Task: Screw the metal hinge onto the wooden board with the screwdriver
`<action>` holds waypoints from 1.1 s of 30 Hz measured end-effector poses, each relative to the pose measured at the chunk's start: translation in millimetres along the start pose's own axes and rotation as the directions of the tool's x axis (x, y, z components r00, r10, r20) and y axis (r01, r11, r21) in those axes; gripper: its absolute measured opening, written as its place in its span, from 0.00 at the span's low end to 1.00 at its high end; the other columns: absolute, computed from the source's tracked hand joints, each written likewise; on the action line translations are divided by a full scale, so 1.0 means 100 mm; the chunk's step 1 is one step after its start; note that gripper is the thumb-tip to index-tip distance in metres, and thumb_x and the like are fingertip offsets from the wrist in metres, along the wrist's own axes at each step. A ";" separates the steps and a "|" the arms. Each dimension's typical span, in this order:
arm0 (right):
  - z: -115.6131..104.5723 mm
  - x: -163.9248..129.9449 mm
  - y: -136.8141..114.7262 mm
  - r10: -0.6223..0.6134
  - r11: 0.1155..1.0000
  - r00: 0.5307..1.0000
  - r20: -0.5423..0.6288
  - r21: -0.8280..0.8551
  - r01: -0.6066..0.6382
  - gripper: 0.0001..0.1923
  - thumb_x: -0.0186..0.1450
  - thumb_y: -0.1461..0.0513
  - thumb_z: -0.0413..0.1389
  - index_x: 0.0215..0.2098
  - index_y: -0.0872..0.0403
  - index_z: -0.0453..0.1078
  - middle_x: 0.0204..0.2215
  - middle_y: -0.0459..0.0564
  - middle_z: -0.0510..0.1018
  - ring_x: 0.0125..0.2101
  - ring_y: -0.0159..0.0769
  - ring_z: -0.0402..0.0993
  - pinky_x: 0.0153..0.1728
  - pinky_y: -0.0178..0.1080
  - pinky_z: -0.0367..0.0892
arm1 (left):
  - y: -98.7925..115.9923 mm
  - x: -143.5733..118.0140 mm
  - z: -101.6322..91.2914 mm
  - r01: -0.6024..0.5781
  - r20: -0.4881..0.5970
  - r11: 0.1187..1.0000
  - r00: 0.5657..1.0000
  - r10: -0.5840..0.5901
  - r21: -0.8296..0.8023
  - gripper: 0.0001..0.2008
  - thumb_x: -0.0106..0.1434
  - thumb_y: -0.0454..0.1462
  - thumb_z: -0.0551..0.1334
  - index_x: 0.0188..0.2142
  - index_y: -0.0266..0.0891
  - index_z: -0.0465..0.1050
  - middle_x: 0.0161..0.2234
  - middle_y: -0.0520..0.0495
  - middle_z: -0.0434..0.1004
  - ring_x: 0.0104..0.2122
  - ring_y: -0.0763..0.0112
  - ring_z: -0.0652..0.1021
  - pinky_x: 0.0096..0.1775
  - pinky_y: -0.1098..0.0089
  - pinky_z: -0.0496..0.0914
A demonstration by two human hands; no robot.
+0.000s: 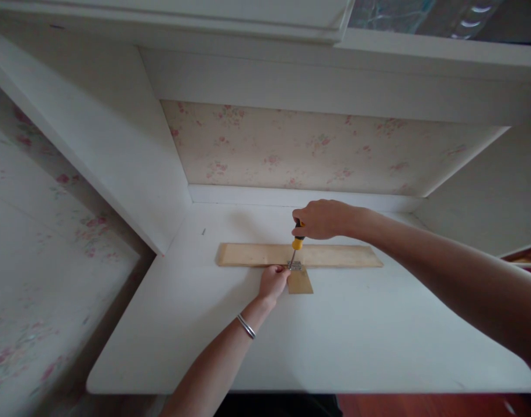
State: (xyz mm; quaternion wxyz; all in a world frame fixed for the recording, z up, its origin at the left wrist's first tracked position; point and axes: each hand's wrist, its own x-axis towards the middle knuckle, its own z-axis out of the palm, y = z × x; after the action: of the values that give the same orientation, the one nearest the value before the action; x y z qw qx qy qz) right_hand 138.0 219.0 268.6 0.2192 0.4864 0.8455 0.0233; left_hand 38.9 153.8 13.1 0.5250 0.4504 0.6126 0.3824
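Note:
My right hand (320, 220) is wrapped round the black-and-yellow handle of a screwdriver (297, 244), held upright with a slight tilt. Its thin metal shaft points down at a small metal hinge (294, 265). The hinge lies across the near edge of a long pale wooden board (248, 255) and a short wooden piece (301, 281), which meet in a T. Just left of the hinge, my left hand (274, 282) has its fingers pinched together by the screwdriver's tip. Whatever those fingers hold is too small or hidden to make out.
Both pieces lie on a white desk (370, 336). A small metal screw-like piece (203, 231) rests at the back left. White side panels (117, 133) and an overhead cabinet (170, 17) enclose the desk, with floral wallpaper (287, 147) behind.

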 end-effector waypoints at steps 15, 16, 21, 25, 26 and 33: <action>0.04 0.05 0.05 -0.180 0.982 0.982 -0.051 0.046 0.183 0.28 0.54 0.50 0.58 0.51 0.49 0.67 0.43 0.54 0.75 0.39 0.47 0.72 0.31 0.40 0.63 | 0.05 -0.01 -0.01 0.021 0.003 0.999 1.000 -0.021 0.032 0.09 0.53 0.40 0.60 0.24 0.36 0.75 0.25 0.48 0.76 0.27 0.72 0.72 0.27 0.73 0.58; 0.05 0.05 0.05 -0.168 0.983 0.984 -0.056 0.061 0.172 0.30 0.54 0.47 0.57 0.52 0.49 0.66 0.44 0.55 0.74 0.39 0.48 0.72 0.31 0.41 0.63 | 0.05 -0.01 -0.01 0.023 0.002 0.999 1.000 -0.023 0.026 0.09 0.53 0.39 0.60 0.24 0.35 0.75 0.25 0.48 0.77 0.27 0.72 0.72 0.27 0.73 0.58; 0.05 0.06 0.02 0.006 1.000 1.000 0.024 0.008 -0.006 0.27 0.62 0.45 0.46 0.40 0.58 0.74 0.34 0.62 0.76 0.35 0.50 0.73 0.30 0.43 0.62 | 0.04 -0.01 0.00 0.028 -0.014 1.000 1.000 -0.028 0.010 0.08 0.52 0.38 0.61 0.24 0.35 0.75 0.25 0.48 0.77 0.27 0.72 0.72 0.27 0.74 0.58; 0.02 0.04 0.03 -0.234 0.970 0.972 -0.004 0.073 0.233 0.20 0.57 0.55 0.56 0.48 0.50 0.70 0.41 0.54 0.75 0.38 0.43 0.72 0.31 0.38 0.61 | 0.04 -0.01 0.00 0.011 -0.002 1.000 1.000 -0.011 0.003 0.08 0.52 0.38 0.60 0.23 0.35 0.75 0.24 0.49 0.76 0.26 0.73 0.71 0.27 0.73 0.58; 0.02 0.04 0.02 -0.237 0.968 0.971 -0.015 0.082 0.237 0.23 0.56 0.54 0.58 0.50 0.48 0.68 0.43 0.54 0.75 0.38 0.43 0.72 0.30 0.37 0.61 | 0.04 -0.01 0.00 0.011 -0.002 1.000 1.000 -0.011 -0.006 0.08 0.52 0.38 0.60 0.23 0.35 0.75 0.24 0.49 0.76 0.26 0.73 0.71 0.27 0.73 0.58; 0.03 0.05 0.01 -0.125 0.992 0.992 0.024 0.033 0.124 0.18 0.62 0.51 0.51 0.41 0.54 0.72 0.34 0.58 0.76 0.34 0.45 0.72 0.28 0.39 0.60 | 0.04 -0.01 0.00 0.022 -0.011 1.000 1.000 -0.022 -0.002 0.09 0.51 0.39 0.61 0.23 0.35 0.75 0.24 0.49 0.75 0.25 0.73 0.70 0.27 0.73 0.58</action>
State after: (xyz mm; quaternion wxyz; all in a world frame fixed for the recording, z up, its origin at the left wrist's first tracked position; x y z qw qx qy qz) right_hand 138.4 223.2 264.2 0.2236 0.4363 0.8715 -0.0098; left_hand 39.8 154.5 17.4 0.5260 0.4412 0.6201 0.3796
